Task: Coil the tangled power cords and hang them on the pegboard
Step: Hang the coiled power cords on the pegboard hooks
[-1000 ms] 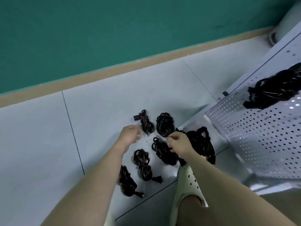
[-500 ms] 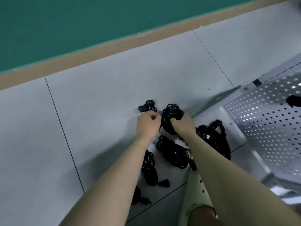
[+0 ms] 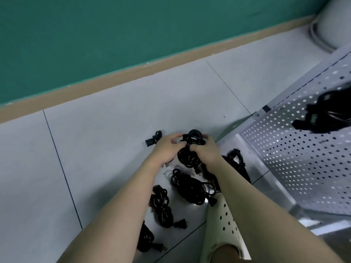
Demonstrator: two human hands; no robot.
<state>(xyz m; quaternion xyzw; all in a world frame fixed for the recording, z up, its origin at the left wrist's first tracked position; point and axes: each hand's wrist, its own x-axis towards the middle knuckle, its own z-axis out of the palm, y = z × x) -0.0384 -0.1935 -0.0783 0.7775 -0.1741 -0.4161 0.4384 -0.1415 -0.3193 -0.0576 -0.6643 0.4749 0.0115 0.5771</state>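
Note:
A black bundled power cord [image 3: 190,149] is lifted a little off the grey floor between both hands. My left hand [image 3: 167,149] grips its left side and my right hand [image 3: 206,150] grips its right side. Several other black cord bundles lie on the floor: one behind my left hand [image 3: 153,138], one below the hands [image 3: 190,186], one nearer me [image 3: 161,207], one under my left forearm [image 3: 145,240], one right of my right arm [image 3: 237,164]. A white perforated pegboard [image 3: 284,158] stands at right, with a black cord [image 3: 326,114] hanging on it.
A green wall [image 3: 133,31] with a tan baseboard [image 3: 114,86] runs along the back. My foot in a white perforated clog [image 3: 226,224] is on the floor beside the cords. A grey pipe [image 3: 334,21] stands in the far right corner.
Both hands reached to the far cord bundle, closed on it and raised it off the floor. The camera view swung, bringing the hanging cord on the pegboard back into sight.

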